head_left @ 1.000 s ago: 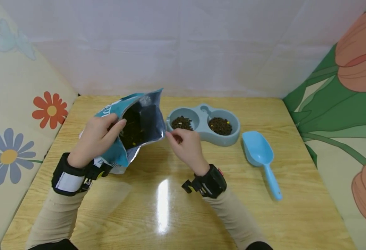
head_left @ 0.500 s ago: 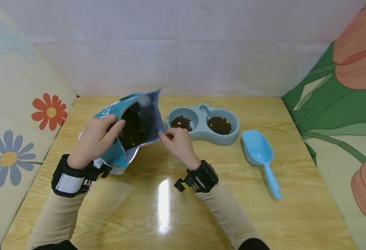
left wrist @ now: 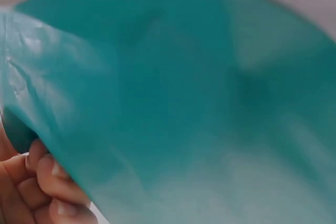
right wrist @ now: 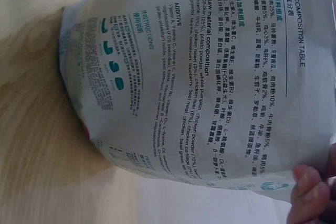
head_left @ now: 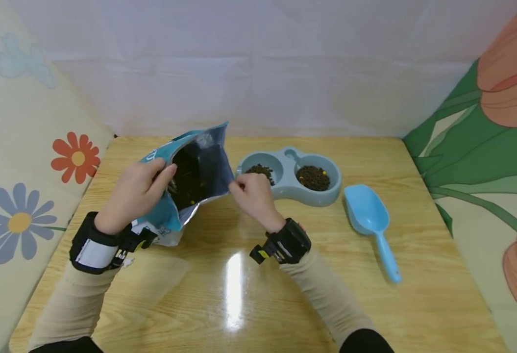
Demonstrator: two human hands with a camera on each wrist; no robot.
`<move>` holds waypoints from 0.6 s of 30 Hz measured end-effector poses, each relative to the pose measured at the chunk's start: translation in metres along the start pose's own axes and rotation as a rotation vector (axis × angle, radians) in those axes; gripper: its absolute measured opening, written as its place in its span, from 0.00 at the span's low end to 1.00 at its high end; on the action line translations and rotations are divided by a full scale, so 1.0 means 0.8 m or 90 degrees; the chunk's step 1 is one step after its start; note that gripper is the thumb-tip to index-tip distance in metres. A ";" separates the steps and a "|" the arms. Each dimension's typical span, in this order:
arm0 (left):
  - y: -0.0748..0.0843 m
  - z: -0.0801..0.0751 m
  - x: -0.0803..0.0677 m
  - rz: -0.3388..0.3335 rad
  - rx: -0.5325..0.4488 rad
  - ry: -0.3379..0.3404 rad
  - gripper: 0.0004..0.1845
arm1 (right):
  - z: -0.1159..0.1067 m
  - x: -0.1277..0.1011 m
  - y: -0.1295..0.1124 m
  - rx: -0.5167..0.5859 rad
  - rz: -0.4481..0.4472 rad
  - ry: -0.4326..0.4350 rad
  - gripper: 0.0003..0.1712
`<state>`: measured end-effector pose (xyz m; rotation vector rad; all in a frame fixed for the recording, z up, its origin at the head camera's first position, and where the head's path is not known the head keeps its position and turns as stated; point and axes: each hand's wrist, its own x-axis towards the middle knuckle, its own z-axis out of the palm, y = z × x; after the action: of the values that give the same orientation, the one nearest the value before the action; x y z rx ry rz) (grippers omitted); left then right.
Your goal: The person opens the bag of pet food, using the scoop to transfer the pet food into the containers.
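Note:
A teal and white pet food bag [head_left: 161, 211] stands open-mouthed at the left of the table, its silver lining and dark kibble showing in the head view. My left hand [head_left: 136, 193] grips the left edge of the mouth, thumb inside and fingers outside. On the opposite side, my right hand [head_left: 255, 198] pinches the corner of the rim. Teal film of the bag [left wrist: 173, 93] fills most of the left wrist view, with curled fingers [left wrist: 58, 182] at its lower left edge. Printed feeding text covers the white panel of the bag [right wrist: 210, 87] in the right wrist view.
Behind the right hand sits a grey-blue double bowl [head_left: 286, 184] with brown kibble in both hollows. A light blue scoop [head_left: 368, 215] lies on the wooden table [head_left: 311, 314] at the right. A white sheet [head_left: 258, 68] hangs behind the table.
My right hand has shifted slightly left and away from me, still at the bag's rim corner. The left hand keeps its grip; bowl and scoop have stayed in place.

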<state>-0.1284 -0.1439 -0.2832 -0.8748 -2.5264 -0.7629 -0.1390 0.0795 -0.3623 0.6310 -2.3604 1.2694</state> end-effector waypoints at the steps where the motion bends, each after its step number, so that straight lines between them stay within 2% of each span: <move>1: 0.000 -0.001 0.001 -0.001 -0.001 -0.003 0.18 | -0.002 0.002 -0.001 0.000 -0.008 0.004 0.22; 7: 0.002 -0.011 0.009 -0.019 -0.032 -0.018 0.18 | -0.010 0.019 0.000 0.020 -0.018 0.015 0.22; 8: 0.002 -0.013 0.010 -0.022 -0.037 -0.019 0.18 | 0.005 0.023 0.029 0.031 -0.016 0.015 0.22; 10: 0.002 -0.016 0.012 -0.028 -0.048 -0.017 0.17 | 0.020 0.028 0.057 0.040 -0.016 0.026 0.23; 14: 0.003 -0.021 0.016 -0.037 -0.067 -0.012 0.16 | 0.031 0.040 0.082 0.041 -0.011 0.016 0.22; 15: 0.003 -0.022 0.017 -0.038 -0.070 -0.009 0.16 | 0.020 0.042 0.065 0.027 -0.009 0.017 0.22; 16: 0.003 -0.022 0.018 -0.038 -0.074 -0.008 0.15 | 0.019 0.046 0.066 0.019 -0.007 0.014 0.22; 17: 0.003 -0.022 0.019 -0.039 -0.078 -0.006 0.15 | 0.009 0.050 0.050 0.020 0.002 0.002 0.21; 18: 0.002 -0.022 0.021 -0.038 -0.080 -0.001 0.15 | 0.016 0.054 0.065 0.002 -0.006 0.011 0.21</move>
<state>-0.1367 -0.1455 -0.2606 -0.8435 -2.5384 -0.9481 -0.2046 0.0851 -0.3812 0.6288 -2.3391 1.2708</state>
